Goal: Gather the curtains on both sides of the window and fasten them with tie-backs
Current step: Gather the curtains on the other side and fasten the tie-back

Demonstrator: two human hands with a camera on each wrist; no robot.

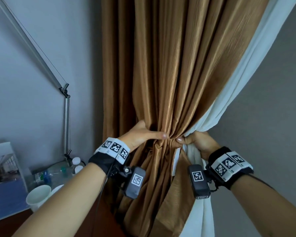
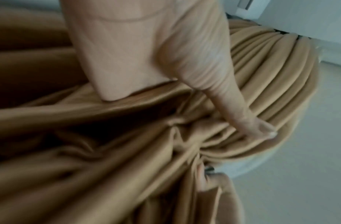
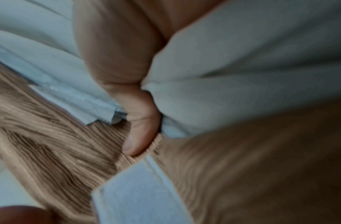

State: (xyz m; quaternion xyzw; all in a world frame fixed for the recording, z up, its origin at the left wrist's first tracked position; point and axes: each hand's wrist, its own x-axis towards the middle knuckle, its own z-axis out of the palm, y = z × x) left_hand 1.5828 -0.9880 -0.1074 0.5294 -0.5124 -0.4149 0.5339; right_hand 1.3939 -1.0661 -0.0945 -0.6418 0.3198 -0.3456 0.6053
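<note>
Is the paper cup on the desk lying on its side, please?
No, the paper cup stands upright, its open mouth facing up, in the head view.

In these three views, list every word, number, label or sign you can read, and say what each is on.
No text can be read.
Wrist bands: square black-and-white code patterns, no words.
Wrist cameras: code patterns only.
Bottle label on the desk: too small to read.
White tag on the brown curtain: blank or too blurred.
</note>
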